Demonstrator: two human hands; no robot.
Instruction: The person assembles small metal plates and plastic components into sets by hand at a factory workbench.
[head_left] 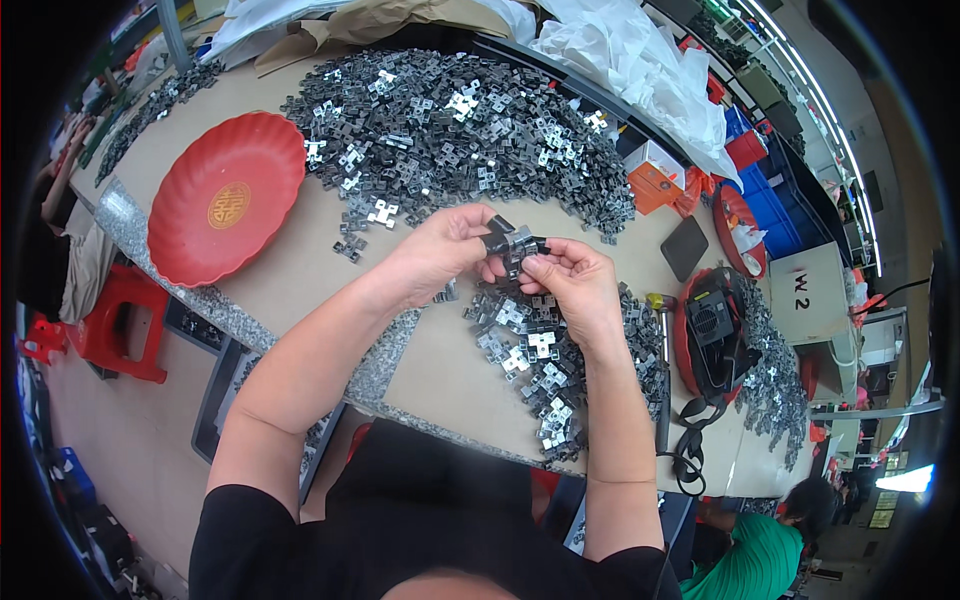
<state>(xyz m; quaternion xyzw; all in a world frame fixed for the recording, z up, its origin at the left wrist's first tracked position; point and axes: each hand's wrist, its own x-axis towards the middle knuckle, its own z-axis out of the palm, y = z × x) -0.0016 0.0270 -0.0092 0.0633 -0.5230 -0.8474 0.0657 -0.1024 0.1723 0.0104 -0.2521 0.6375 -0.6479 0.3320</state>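
Observation:
My left hand point(440, 252) and my right hand point(578, 285) meet over the middle of the table. Between them they pinch a small shiny grey metal bracket point(518, 244) with square lobes; fingers hide part of it, and I cannot tell if it is one piece or several. Black wraps or covers show around the fingertips. Just below the hands spreads a smaller pile of similar metal brackets point(540, 345), partly under my right forearm. Beyond the hands lies a large heap of the same brackets point(450, 130).
A red scalloped plate point(190, 215) sits on the table point(430, 385) at the left. To the right are a dark flat pad point(684, 248), an orange-and-white box point(655, 178), and a black strapped device point(712, 325) in a red dish. A person in green point(750, 560) is at lower right.

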